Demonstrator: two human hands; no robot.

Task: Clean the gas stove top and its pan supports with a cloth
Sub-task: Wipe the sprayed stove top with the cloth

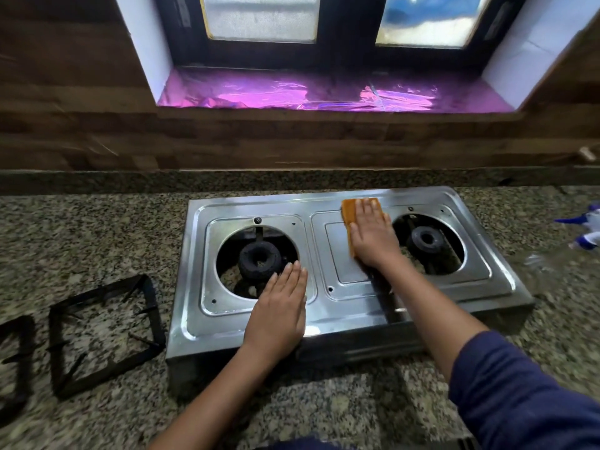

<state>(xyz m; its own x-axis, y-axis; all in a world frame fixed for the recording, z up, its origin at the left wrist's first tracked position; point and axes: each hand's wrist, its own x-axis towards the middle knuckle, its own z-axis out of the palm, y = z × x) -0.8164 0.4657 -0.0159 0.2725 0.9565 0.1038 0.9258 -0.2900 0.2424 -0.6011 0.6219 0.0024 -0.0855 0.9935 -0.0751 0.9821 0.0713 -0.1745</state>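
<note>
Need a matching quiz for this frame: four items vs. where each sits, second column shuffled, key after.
Items
1. orange cloth
2. left hand
3. pan supports
4. right burner

Places
A. on the granite counter, left of the stove
B. flat on the stove's front, beside the left burner
C. pressed under the right hand, mid stove
D. in the stove's right round opening

Pairs: 1-C, 2-B, 3-A, 4-D

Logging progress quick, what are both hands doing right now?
Left hand: open, flat on the stove top, holding nothing.
Right hand: open, flat, pressing the orange cloth down.
</note>
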